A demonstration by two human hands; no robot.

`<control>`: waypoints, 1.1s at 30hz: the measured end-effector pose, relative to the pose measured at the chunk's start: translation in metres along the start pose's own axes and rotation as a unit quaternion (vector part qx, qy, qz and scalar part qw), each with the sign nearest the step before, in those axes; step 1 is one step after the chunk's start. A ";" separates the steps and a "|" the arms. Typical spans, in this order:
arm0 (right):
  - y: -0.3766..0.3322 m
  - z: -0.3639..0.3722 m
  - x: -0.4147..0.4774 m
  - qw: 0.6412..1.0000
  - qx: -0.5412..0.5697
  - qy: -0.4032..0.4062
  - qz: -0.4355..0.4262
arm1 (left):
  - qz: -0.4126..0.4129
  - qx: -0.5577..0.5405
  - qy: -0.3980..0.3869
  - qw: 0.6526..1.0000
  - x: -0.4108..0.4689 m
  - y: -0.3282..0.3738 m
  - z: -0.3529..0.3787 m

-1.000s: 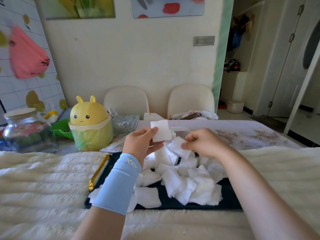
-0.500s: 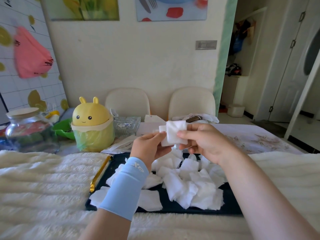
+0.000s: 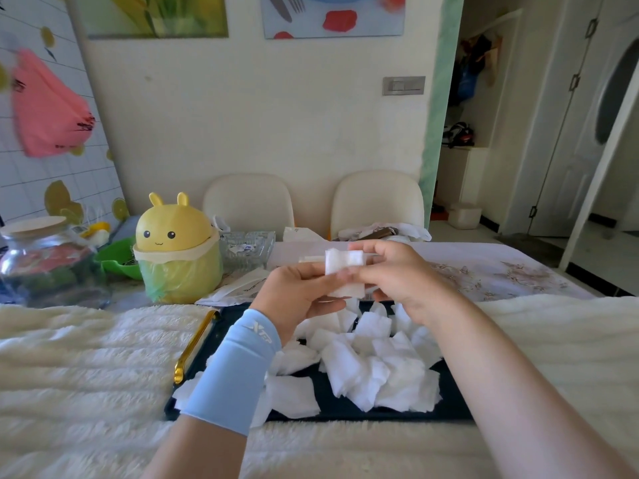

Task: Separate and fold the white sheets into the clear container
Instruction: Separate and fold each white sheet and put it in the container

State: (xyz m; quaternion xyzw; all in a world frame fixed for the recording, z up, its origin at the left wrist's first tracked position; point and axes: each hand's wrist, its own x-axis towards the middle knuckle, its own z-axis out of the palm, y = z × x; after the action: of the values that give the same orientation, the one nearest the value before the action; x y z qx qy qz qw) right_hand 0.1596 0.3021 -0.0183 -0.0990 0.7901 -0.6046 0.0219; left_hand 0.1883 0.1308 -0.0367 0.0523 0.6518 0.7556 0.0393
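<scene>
White sheet [image 3: 344, 262] upright, long axis vertical

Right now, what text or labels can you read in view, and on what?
"XT", further letters unclear: blue sleeve on the left forearm.
Dark print on the pink bag: blurred, unreadable.
Print on the paper wrapper by the yellow bin: too small.

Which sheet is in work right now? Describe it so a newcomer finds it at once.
On the white blanket lies a dark tray heaped with white sheets. Above that heap the left hand and right hand pinch one sheet between them. It alone is up in the air; the rest lie on the tray.
</scene>
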 end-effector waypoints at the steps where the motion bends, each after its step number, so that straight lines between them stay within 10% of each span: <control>1: 0.001 -0.002 0.001 0.999 0.026 -0.020 0.006 | 0.008 0.007 -0.007 1.000 0.000 0.000 -0.001; 5: 0.006 -0.013 0.002 0.995 0.100 -0.027 0.009 | -0.006 -0.017 -0.010 1.000 0.000 0.001 -0.005; 8: 0.015 -0.024 0.005 0.984 -0.175 0.017 -0.014 | -0.025 -0.041 0.039 0.998 0.004 -0.002 -0.008; 12: 0.032 -0.021 0.006 0.882 -0.454 -0.108 0.066 | -0.040 -0.082 0.085 0.992 0.007 -0.003 -0.010; 23: 0.017 -0.034 0.005 0.993 -0.109 -0.055 -0.003 | -0.009 -0.054 0.186 0.981 0.009 -0.003 -0.012; 33: -0.006 -0.027 -0.008 0.994 0.013 -0.070 -0.077 | -0.031 -0.051 0.124 0.991 0.006 -0.005 0.003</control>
State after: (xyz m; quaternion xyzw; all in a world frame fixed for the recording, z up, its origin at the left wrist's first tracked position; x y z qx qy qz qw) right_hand 0.1640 0.3275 -0.0064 -0.2015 0.7686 -0.6063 0.0320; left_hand 0.1826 0.1349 -0.0414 -0.0635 0.6136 0.7869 -0.0157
